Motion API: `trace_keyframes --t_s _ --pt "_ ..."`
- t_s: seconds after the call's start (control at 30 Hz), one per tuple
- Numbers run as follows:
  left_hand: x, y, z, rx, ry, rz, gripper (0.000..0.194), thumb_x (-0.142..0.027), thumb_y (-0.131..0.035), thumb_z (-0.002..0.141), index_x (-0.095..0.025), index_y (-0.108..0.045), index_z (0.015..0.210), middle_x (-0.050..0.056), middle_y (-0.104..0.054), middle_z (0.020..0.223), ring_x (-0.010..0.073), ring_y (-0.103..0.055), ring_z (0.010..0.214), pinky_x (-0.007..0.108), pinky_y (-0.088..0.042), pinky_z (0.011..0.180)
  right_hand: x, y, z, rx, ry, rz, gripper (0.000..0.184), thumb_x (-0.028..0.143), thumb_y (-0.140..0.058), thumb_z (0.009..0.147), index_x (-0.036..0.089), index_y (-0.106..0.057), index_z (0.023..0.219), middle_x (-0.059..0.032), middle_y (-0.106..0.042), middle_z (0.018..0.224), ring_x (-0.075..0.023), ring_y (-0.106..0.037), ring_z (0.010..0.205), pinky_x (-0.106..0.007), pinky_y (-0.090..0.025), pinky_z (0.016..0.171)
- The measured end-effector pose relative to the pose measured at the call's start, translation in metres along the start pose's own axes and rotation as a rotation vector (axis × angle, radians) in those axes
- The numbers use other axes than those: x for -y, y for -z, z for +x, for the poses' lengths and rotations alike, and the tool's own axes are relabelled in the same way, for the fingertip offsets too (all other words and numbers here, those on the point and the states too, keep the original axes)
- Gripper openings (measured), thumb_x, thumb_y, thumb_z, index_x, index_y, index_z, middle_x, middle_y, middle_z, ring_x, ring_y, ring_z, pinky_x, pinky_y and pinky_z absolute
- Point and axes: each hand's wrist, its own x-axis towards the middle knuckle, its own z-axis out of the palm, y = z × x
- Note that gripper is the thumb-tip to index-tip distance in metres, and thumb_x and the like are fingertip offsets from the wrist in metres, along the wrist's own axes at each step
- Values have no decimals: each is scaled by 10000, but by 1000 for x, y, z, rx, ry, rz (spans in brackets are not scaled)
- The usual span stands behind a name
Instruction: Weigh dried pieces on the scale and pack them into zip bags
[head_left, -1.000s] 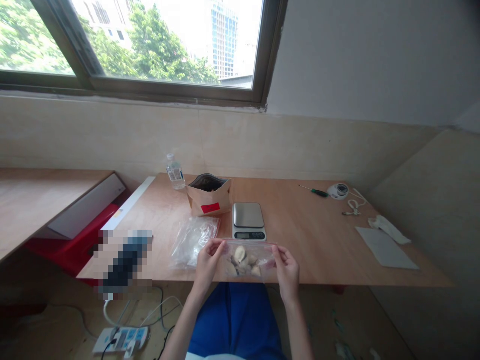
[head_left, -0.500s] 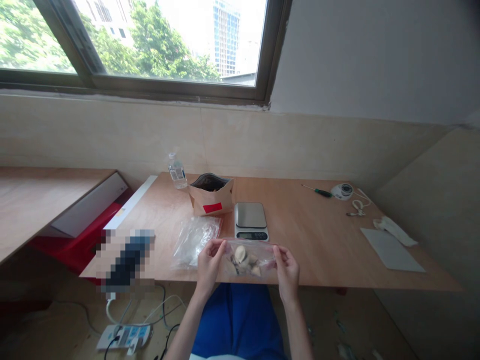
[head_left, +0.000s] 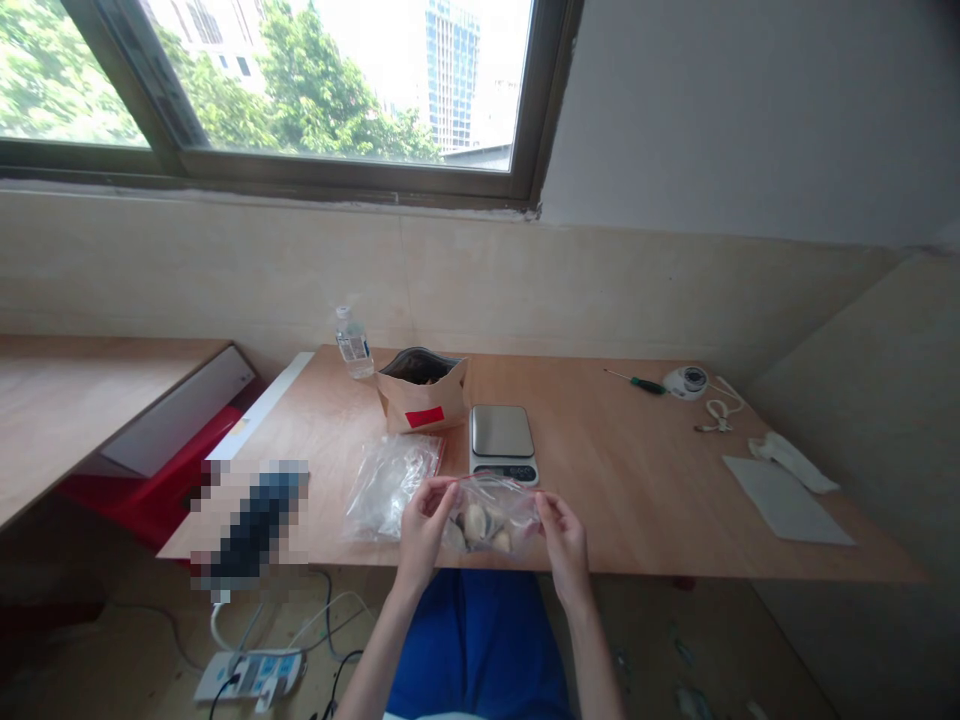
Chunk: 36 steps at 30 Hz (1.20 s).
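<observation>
Between my hands, over the table's front edge, is a clear zip bag with a red strip along its top. Several pale, beige-and-grey pieces lie in it; their exact kind is unclear. My left hand pinches the bag's left top corner, and my right hand pinches the right one. Just beyond the bag stands a digital kitchen scale with a bare steel plate. Left of my left hand lies a stack of clear zip bags. An open brown paper pouch with a red label holds dark contents.
A water bottle stands behind the pouch. At the right are a screwdriver, a white dome camera with its cable, and a grey-white sheet. A blurred dark object lies front left; a power strip is below the table.
My hands have drawn closer together, the right one moving left. The bag's top edge, taut before, now bows and gapes somewhat, and the pieces inside have shifted slightly.
</observation>
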Motion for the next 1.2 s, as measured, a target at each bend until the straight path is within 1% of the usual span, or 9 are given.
trace_keyframes --t_s 0.13,0.27,0.53,0.67,0.8,0.9,0.97,1.07,1.2 --pt "-3 3 2 41 -1 75 218 -371 -625 757 -171 -656 839 41 -670 806 177 -615 743 257 -471 684 -5 4 1 -40 -4 -8 358 498 -630 732 159 -638 848 -55 -694 768 -160 -603 582 -235 -457 510" --pt "-2 6 3 79 -14 96 218 -375 -618 761 -174 -673 828 54 -686 842 193 -625 785 270 -478 718 -12 8 2 -77 -9 -26 390 523 -620 731 162 -642 878 -55 -702 791 -166 -610 596 -235 -450 523" --pt "2 6 2 22 -24 102 207 -363 -610 767 -173 -655 837 34 -665 785 172 -611 751 257 -471 692 -7 3 0 32 -11 -67 378 506 -646 717 152 -647 853 -65 -698 786 -182 -619 645 -244 -465 534" --pt "9 9 1 -19 -7 108 212 -363 -617 761 -169 -648 841 37 -660 798 168 -602 744 250 -468 671 -13 -1 1 82 -52 -69 408 518 -675 681 152 -664 861 -56 -706 761 -158 -606 581 -250 -477 543" --pt "19 11 -2 -56 60 80 238 -379 -615 761 -168 -633 870 38 -647 810 168 -596 737 239 -467 618 -21 -4 1 47 -93 -70 437 530 -710 621 144 -676 822 -66 -707 729 -201 -639 641 -263 -492 530" --pt "22 12 -1 -76 90 52 250 -386 -606 768 -168 -624 889 42 -644 828 170 -595 739 236 -467 596 -25 -6 1 35 -92 -79 394 495 -706 647 149 -674 834 -62 -709 751 -199 -646 688 -264 -502 579" --pt "21 12 0 -85 66 56 241 -380 -598 777 -170 -624 892 47 -646 849 174 -597 766 247 -473 633 -26 -6 3 19 -75 -88 360 471 -697 668 155 -669 838 -56 -706 760 -194 -644 707 -261 -501 597" --pt "18 11 4 -95 5 81 213 -362 -590 790 -176 -622 888 45 -642 852 175 -595 796 263 -468 706 -25 -8 7 -22 -40 -93 332 457 -689 681 160 -660 827 -54 -698 763 -191 -636 711 -251 -491 576" --pt "12 9 7 -128 -29 59 222 -346 -603 789 -189 -582 945 30 -630 854 165 -599 797 264 -462 733 -20 -13 11 -23 14 -68 288 430 -675 708 165 -645 816 -44 -685 759 -175 -620 714 -232 -474 578"
